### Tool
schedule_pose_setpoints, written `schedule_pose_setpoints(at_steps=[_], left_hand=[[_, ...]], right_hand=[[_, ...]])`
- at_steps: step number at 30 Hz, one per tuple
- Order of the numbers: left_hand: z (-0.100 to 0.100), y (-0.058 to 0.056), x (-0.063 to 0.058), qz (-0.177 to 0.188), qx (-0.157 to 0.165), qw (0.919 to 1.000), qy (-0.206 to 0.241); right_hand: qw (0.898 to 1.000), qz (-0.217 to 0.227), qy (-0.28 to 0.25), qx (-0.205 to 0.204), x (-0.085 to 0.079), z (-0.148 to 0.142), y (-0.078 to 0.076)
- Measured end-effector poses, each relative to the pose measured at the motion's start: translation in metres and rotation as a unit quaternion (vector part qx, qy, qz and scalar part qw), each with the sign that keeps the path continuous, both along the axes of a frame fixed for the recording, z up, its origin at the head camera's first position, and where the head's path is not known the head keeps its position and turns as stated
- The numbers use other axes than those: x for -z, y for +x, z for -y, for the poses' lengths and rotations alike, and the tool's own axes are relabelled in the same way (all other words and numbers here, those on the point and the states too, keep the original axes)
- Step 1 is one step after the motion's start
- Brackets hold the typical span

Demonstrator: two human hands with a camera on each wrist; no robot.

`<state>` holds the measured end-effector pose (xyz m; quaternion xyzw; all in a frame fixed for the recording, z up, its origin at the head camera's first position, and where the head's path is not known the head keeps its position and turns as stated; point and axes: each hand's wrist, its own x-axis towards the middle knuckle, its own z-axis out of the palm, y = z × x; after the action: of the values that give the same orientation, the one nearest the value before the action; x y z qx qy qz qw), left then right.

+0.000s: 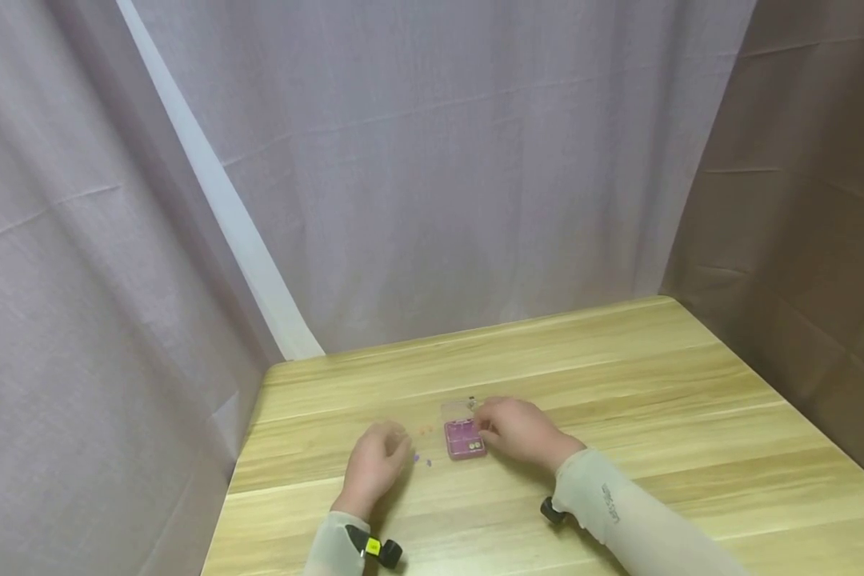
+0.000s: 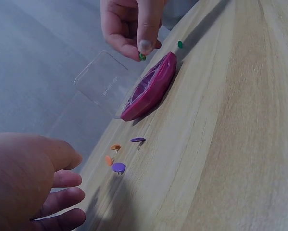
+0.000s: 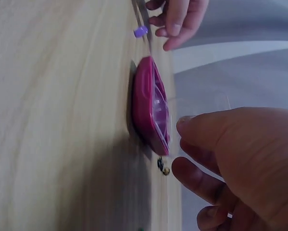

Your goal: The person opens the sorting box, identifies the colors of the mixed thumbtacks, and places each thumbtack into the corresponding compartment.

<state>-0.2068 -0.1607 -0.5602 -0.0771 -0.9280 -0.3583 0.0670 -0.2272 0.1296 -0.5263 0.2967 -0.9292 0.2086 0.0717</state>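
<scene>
A pink compartment box (image 1: 465, 448) lies on the table, its clear lid (image 2: 103, 79) tipped back. My right hand (image 1: 520, 430) is over its right edge. In the left wrist view, thumb and forefinger of that hand pinch a small green thumbtack (image 2: 142, 57) just above the box. Another green thumbtack (image 2: 180, 44) rests on the table beyond the box. My left hand (image 1: 376, 464) hovers left of the box with relaxed fingers and nothing in them. Near it lie two purple thumbtacks (image 2: 118, 167) and two orange thumbtacks (image 2: 115, 147). Two pale round pieces (image 1: 474, 446) sit in a front compartment.
A small dark and gold object (image 3: 163, 166) is by the box's far end. The wood-grain table (image 1: 619, 384) meets grey curtains (image 1: 475, 200) behind and at the left, and a brownish curtain (image 1: 799, 224) at the right.
</scene>
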Motion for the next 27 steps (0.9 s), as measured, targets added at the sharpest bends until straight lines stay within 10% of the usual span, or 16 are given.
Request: schedule_pose_setpoints(at_steps=[27], left_hand=[[0.001,0.002,0.0,-0.001,0.009,1.0,0.001]], right_hand=[[0.999,0.016,-0.019,0.027,0.008,-0.008,-0.003]])
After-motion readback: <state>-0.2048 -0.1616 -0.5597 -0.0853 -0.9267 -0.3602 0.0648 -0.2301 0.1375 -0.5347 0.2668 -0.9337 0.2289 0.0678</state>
